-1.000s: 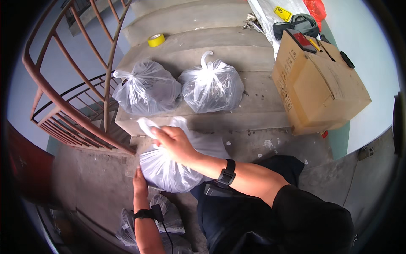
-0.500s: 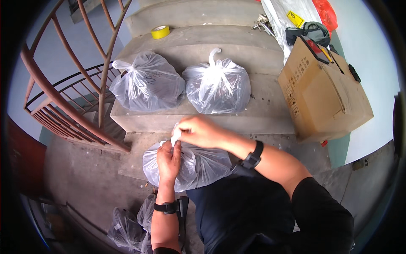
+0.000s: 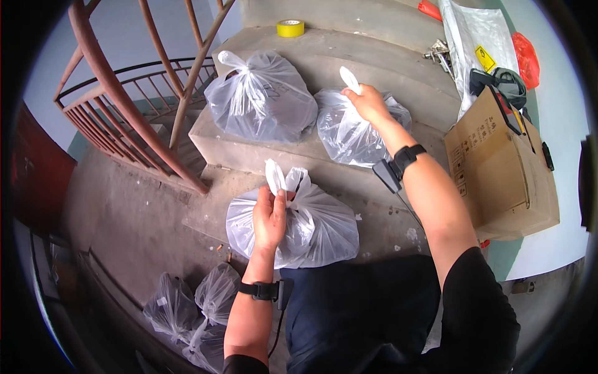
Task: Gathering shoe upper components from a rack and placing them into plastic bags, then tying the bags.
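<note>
My left hand (image 3: pixel 269 219) is closed round the twisted white neck of a filled clear plastic bag (image 3: pixel 330 230) on the low step before me. Part of that bag's top stands up above my fingers. Farther off, my right hand (image 3: pixel 369 105) pinches the white knotted end of a second filled plastic bag (image 3: pixel 349 134), which rests on the step above. To its left on the same step sits a third tied plastic bag (image 3: pixel 261 103), with dark contents showing through. Neither hand touches that one.
A rusty stair railing (image 3: pixel 118 87) curves down at the left. On the right stands a large cardboard box (image 3: pixel 492 171) with tools on top. Yellow tape (image 3: pixel 290 28) lies on a higher step, beyond the bags. More tied plastic bags (image 3: pixel 215 296) sit on the floor at lower left.
My right hand has left the near bag's neck and reached out to the far right bag's knotted end. My left hand stays on the near bag. The view has shifted.
</note>
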